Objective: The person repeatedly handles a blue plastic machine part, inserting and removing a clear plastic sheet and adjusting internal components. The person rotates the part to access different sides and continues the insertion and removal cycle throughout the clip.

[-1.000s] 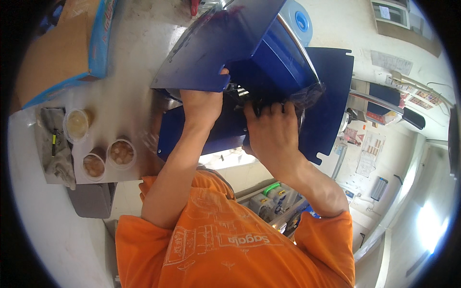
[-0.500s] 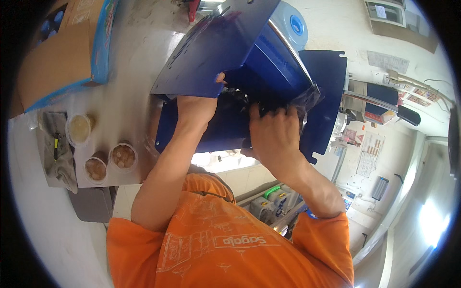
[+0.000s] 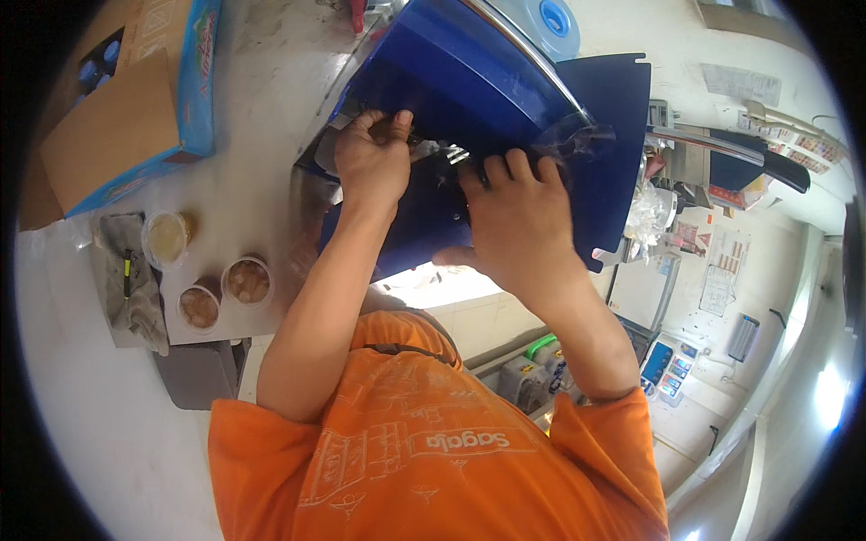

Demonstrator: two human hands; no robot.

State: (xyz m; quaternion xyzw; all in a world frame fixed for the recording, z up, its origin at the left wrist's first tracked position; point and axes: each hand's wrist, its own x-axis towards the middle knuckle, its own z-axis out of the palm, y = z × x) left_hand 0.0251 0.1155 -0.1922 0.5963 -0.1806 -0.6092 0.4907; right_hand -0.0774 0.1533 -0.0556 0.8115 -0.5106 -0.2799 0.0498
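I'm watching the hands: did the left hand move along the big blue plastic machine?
Cannot tell: the left hand grips the same edge of the blue plastic machine; only the camera shifted.

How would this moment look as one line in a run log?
left hand: on blue machine | right hand: on its dark inner part | nearby: three lidded cups, cardboard box

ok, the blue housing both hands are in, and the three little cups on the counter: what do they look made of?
Blue housing: likely moulded plastic, glossy, with smooth curved panels and soft highlights. Left hand and right hand grip its dark inner parts, material unclear. Three cups: thin clear plastic, probably; brownish contents show through walls. Counter: pale, matte, stone-like or laminate.
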